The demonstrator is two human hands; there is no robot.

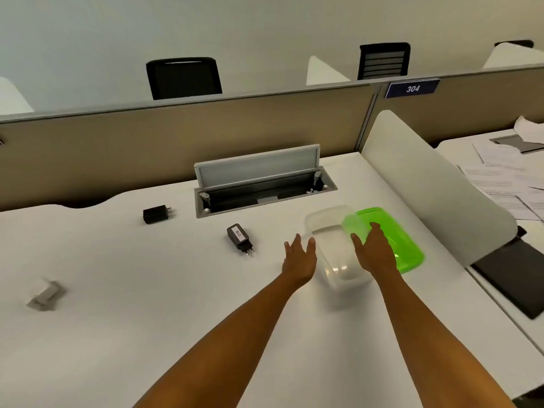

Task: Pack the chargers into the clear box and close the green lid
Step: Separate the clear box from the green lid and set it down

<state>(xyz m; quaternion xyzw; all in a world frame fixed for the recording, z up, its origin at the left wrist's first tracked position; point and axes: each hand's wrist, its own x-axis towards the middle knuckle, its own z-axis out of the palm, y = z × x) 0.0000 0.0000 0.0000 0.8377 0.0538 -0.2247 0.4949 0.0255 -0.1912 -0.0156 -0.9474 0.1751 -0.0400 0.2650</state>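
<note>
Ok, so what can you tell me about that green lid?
The green lid is see-through plastic, a rounded rectangle with a raised rim. It is off the clear box, lying on the white desk with its left edge overlapping the box's right side. The right hand covers its near left part, fingers spread; whether it grips the lid is unclear.

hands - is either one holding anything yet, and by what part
Nothing is held. The left hand is open beside the clear box; the right hand is open over the green lid.
</note>
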